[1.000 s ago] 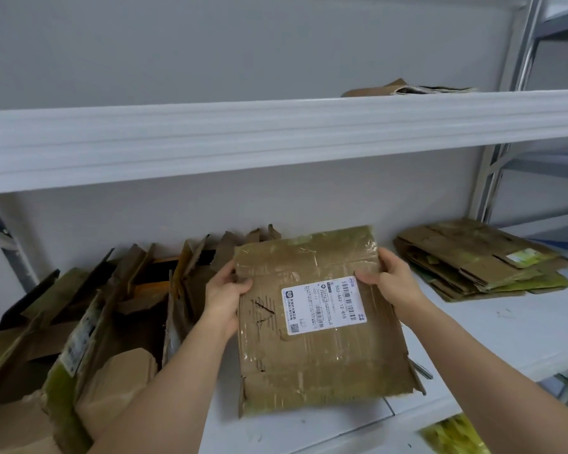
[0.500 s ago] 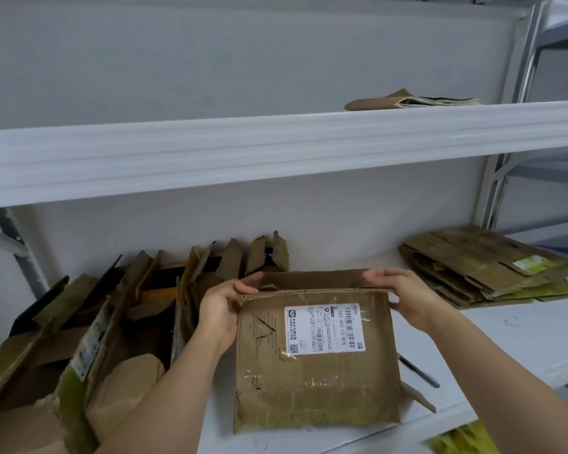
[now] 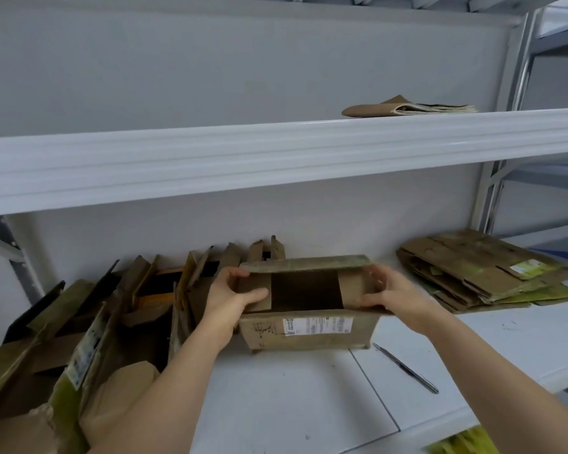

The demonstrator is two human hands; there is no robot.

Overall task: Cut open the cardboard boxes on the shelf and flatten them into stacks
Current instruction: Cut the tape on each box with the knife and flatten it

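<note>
Both bare arms are reaching forward; the left hand [image 3: 233, 298] and right hand [image 3: 392, 294] are curling inward, facing each other.

We see a white shelf [image 3: 292, 388] carrying an open box [image 3: 312, 332], upright boxes [image 3: 89, 322] at left, a flattened stack [image 3: 482, 270] at right (labels showing) and a thin blade [image 3: 407, 368].

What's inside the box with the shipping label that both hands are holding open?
The labelled box shows only a dark cavity between two side flaps folded inward. Nothing is visible inside, but the flaps, left hand and right hand cover its ends.
</note>
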